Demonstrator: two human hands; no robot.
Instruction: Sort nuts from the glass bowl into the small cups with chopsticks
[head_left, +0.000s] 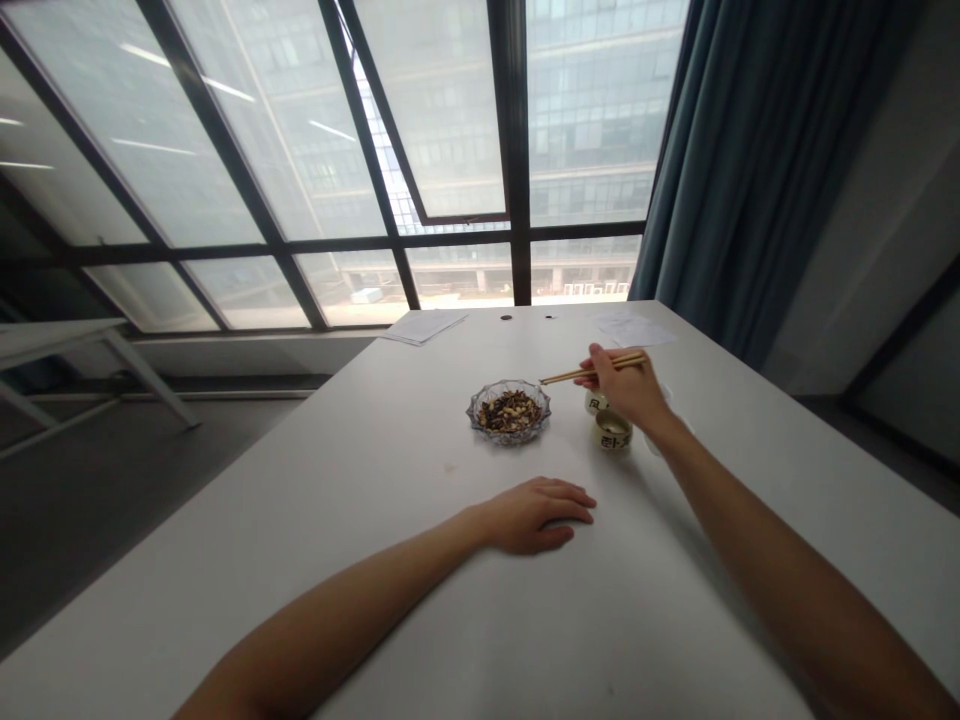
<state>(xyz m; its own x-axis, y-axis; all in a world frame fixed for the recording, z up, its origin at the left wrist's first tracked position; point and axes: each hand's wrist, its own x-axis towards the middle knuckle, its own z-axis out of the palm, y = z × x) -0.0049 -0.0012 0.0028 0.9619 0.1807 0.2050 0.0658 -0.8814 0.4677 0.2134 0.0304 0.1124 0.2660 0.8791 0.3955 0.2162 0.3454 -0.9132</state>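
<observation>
My right hand (619, 385) is closed on a pair of wooden chopsticks (574, 375), raised above the table and pointing left. Their tips come near the right rim of a clear glass bowl (508, 435); whether they pinch something small I cannot tell. Inside the bowl lies a mix of dark and pale seeds or nuts (510, 411). Below my right hand stands a small cup with dark characters (613, 432), and a second such cup (596, 401) is partly hidden behind the hand. My left hand (536, 515) rests flat on the table, fingers stretched to the right, holding nothing.
A white dish (658, 440) shows partly behind my right wrist. Papers (425, 326) lie at the far left of the white table (390, 460), with more papers (636, 328) at the far right. A small dark round thing (506, 318) sits near the back edge.
</observation>
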